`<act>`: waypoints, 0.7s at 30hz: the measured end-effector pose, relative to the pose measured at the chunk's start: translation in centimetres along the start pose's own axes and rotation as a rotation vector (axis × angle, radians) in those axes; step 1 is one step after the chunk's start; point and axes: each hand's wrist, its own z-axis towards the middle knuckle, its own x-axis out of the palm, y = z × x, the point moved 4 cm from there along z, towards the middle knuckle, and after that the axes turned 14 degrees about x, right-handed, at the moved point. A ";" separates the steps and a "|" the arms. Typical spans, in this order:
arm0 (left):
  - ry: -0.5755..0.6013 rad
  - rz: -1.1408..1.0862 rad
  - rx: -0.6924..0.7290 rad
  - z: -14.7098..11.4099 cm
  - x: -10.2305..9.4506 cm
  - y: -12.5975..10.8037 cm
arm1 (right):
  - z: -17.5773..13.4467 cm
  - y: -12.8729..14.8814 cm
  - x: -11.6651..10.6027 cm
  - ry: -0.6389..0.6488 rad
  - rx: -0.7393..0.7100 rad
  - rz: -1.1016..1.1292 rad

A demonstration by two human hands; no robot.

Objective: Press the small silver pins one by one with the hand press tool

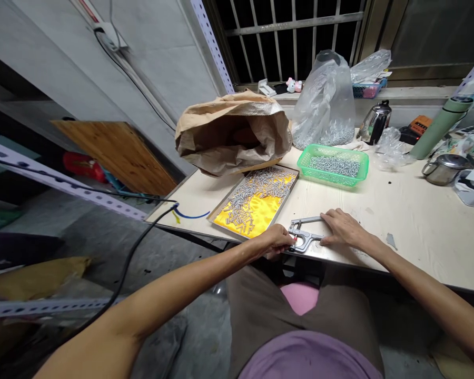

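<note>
Grey metal hand pliers (307, 240) lie at the table's front edge, their two handles spread apart and a small spring between them near the head. My right hand (343, 227) holds the handle ends, fingers on the upper one and thumb at the lower one. At the jaw end my left hand (278, 240) is closed in a pinch. A bit of red shows beside its fingertips, but what they hold is hidden. Just left of the pliers is a shallow tray (278, 213) with a yellow lining and many small silver metal pieces.
Behind the tray stands an open brown paper bag (233, 137). A green plastic basket (334, 181) holds more small metal pieces, near a clear plastic bag (324, 100). On the right are a green bottle (442, 129) and a metal cup (445, 169). A black cable (136, 242) hangs at left.
</note>
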 end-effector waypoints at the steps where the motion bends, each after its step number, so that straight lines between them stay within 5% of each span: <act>1: -0.005 -0.003 -0.012 0.0 0.0 0.0 | 0.0 -0.1 0.1 -0.013 0.007 0.009; 8: -0.067 0.123 0.018 -0.4 -0.3 0.2 | -0.2 0.4 0.0 0.015 0.056 -0.040; 13: -0.303 0.556 0.516 -1.0 -0.1 -2.3 | -0.8 1.0 -0.2 0.010 0.055 -0.052; 17: -0.168 0.787 0.810 -0.2 2.4 -4.6 | -1.6 1.2 0.3 -0.021 0.048 -0.031; 21: -0.018 0.918 0.851 1.6 3.7 -5.6 | -2.2 1.0 0.3 0.015 0.057 0.012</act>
